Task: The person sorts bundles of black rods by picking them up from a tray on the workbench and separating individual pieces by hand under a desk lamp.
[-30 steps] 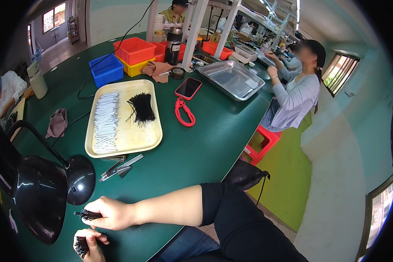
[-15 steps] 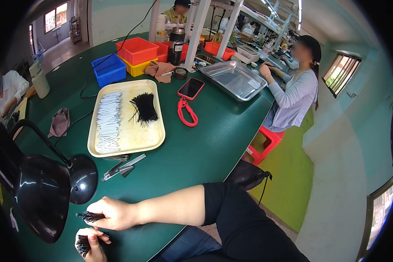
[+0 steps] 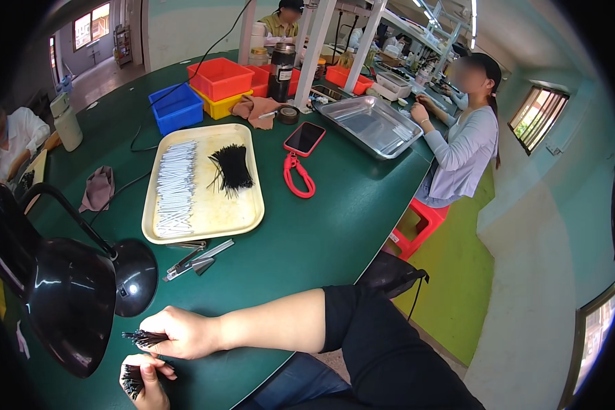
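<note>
At the lower left, my right hand (image 3: 183, 333) is closed round a bundle of thin black wires (image 3: 143, 338), whose small tips stick out past the fingers toward the left. Just below it, my left hand (image 3: 149, 389) grips another bunch of black wires (image 3: 131, 380), its ends pointing down and left. The two hands are close together over the green table (image 3: 307, 253). Beyond them lies a cream tray (image 3: 212, 222) with a row of white wires (image 3: 175, 184) on its left and a pile of black wires (image 3: 232, 169) on its right.
A black desk lamp (image 3: 68, 301) stands close left of my hands. Metal tools (image 3: 198, 260) lie before the tray. Further off are a red-cased phone (image 3: 305, 139), a steel tray (image 3: 372, 126), a thermos (image 3: 280, 74), plastic bins (image 3: 176, 109) and a seated co-worker (image 3: 468, 130).
The whole view has shifted slightly to the right. Both hands keep their grip on the black wires, with hardly any other movement.
</note>
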The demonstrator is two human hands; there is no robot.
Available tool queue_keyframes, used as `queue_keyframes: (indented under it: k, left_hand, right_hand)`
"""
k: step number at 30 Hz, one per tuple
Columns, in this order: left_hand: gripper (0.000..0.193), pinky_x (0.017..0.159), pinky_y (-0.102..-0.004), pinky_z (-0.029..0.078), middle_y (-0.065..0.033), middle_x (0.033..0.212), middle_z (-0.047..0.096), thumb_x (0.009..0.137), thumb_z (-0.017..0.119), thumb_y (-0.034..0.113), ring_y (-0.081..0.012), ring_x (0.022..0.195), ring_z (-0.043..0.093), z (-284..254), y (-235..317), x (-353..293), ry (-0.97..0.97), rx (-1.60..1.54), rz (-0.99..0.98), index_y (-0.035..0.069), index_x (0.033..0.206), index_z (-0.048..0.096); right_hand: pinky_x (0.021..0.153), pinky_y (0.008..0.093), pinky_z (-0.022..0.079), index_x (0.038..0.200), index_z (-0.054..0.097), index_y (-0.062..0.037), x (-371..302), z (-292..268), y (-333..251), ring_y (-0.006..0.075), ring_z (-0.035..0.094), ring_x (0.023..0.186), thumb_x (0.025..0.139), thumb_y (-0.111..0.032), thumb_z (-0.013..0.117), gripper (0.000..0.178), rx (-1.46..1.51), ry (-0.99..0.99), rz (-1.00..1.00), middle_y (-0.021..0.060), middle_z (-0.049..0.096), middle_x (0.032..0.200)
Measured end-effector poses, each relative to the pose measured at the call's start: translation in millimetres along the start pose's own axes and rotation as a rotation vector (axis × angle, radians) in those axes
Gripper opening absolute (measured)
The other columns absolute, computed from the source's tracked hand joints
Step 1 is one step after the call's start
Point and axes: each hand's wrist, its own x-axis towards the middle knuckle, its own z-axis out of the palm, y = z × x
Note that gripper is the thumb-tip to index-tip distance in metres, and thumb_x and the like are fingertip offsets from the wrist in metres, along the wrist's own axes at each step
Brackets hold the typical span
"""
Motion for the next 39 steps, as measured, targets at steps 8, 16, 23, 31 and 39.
queue_keyframes:
  k: [8,16,23,31,39]
  left_hand:
    - [0.021,0.039,-0.0166,0.033,-0.0017,0.054,0.039,0.086,0.035,0.019,-0.0058,0.041,0.036,0,-5,-2,0.032,0.009,0.001,0.003,0.074,0.041]
    - [0.025,0.032,-0.0158,0.027,0.0017,0.046,0.035,0.084,0.041,0.024,-0.0035,0.035,0.031,-9,5,9,0.219,-0.619,-0.270,0.000,0.079,0.046]
    - [0.026,0.039,-0.0189,0.023,-0.0019,0.047,0.035,0.078,0.045,0.006,-0.0080,0.039,0.029,-4,2,10,0.142,-0.667,-0.439,0.000,0.053,0.042]
    - [0.011,0.058,-0.0198,0.041,-0.0027,0.064,0.056,0.074,0.053,0.001,-0.0061,0.059,0.050,-19,13,5,0.011,-0.209,-0.034,-0.003,0.083,0.055]
    - [0.016,0.060,-0.0202,0.042,-0.0048,0.068,0.057,0.072,0.054,0.000,-0.0080,0.063,0.052,-11,16,7,0.035,-0.370,-0.097,-0.005,0.088,0.055]
  right_hand:
    - [0.049,0.0235,0.037,0.068,0.046,0.0022,-4,2,5,0.0088,0.042,0.052,0.076,-0.009,0.048,0.013,0.065,0.061,0.029,0.0058,0.049,0.055]
    - [0.049,0.0201,0.034,0.068,0.048,-0.0029,2,8,4,0.0042,0.039,0.054,0.082,-0.013,0.043,0.018,0.195,-0.044,0.170,-0.0008,0.048,0.060]
    - [0.042,0.0180,0.028,0.072,0.052,-0.0041,2,0,-17,0.0031,0.035,0.047,0.082,-0.024,0.043,0.024,0.225,-0.150,0.648,-0.0035,0.040,0.053]
    - [0.038,0.0186,0.022,0.073,0.049,-0.0025,-1,21,-6,0.0041,0.028,0.041,0.083,-0.021,0.041,0.022,0.384,-0.272,0.773,-0.0022,0.036,0.048]
    - [0.038,0.0182,0.025,0.076,0.047,-0.0032,-1,14,-11,0.0044,0.032,0.042,0.082,-0.020,0.044,0.018,0.408,-0.411,0.949,-0.0003,0.041,0.051]
